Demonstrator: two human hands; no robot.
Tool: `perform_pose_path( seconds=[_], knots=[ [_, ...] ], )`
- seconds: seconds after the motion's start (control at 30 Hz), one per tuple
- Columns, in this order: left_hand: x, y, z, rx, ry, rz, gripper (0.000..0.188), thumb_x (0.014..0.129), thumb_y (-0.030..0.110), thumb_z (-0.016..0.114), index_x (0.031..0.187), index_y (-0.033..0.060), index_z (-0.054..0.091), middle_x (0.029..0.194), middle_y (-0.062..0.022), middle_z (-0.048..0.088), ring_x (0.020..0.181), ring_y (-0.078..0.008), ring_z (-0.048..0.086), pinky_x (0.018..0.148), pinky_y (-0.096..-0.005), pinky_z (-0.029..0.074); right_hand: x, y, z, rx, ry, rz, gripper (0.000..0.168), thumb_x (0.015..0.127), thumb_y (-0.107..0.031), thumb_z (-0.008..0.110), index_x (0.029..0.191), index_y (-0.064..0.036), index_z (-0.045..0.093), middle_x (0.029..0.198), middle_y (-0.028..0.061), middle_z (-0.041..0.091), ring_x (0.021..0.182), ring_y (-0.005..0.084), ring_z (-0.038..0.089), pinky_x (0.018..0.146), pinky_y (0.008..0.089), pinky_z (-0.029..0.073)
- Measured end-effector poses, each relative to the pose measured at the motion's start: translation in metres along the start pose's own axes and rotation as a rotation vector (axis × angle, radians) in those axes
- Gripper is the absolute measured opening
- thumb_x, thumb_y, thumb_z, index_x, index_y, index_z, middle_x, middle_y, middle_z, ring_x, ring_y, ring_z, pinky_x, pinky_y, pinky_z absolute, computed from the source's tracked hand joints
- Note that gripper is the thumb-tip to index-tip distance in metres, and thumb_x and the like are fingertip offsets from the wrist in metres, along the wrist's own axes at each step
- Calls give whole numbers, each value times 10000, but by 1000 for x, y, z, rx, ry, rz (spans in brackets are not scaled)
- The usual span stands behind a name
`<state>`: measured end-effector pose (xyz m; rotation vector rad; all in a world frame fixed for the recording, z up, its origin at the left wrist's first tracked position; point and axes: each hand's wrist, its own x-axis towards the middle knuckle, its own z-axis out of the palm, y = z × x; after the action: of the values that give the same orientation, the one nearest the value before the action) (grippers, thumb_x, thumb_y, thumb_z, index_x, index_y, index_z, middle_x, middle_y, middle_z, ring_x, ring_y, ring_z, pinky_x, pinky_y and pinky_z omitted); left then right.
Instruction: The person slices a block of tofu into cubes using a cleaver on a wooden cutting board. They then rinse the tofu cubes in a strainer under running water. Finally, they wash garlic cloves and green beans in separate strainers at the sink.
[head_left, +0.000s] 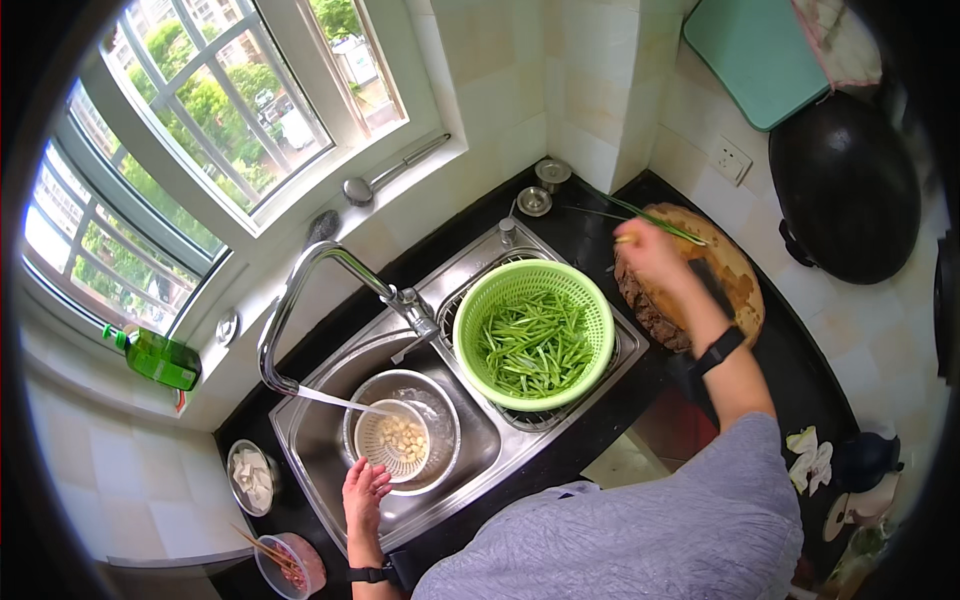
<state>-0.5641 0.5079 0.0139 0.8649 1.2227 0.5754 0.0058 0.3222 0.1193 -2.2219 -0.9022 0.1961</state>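
Observation:
My left hand (365, 489) is at the near rim of a small white colander (402, 465), fingers slightly apart and not closed on it; whether they touch it is unclear. Pale peeled cloves, likely garlic (405, 437), lie in the colander. It sits in a steel bowl (444, 405) of water, under a running stream from the faucet (296, 300). My right hand (654, 251), blurred, pinches a small yellowish piece, possibly ginger (626, 238). Below it is a round wooden chopping block (739, 300) with a cleaver (712, 285) and green scallion stalks (679, 231).
A green basket (469, 375) of cut green beans (536, 341) stands over the right sink basin. At left are a bowl of white pieces (253, 480) and a plastic tub of meat (304, 566) with chopsticks. A black wok (847, 191) hangs on the right wall.

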Motion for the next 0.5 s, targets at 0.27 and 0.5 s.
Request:
perform_pose_path(
  seconds=[0.27,0.5],
  knots=[
    [-1,-15,7,40,126,-65,374,911,207,543,1230,55,420,903,-91,630,722,-170,629,569,-270,519,39,170,-84,-720,-9,625,316,834,-151,549,1117,-13,573,1110,217,595,1050,367,558,845,444,467],
    [-5,-13,20,88,156,-82,408,911,216,543,1254,44,403,889,-81,623,709,-150,614,570,-267,513,62,216,-93,-692,-293,782,379,795,-151,582,1158,-45,573,1237,172,540,1122,341,526,890,438,460]
  ],
)
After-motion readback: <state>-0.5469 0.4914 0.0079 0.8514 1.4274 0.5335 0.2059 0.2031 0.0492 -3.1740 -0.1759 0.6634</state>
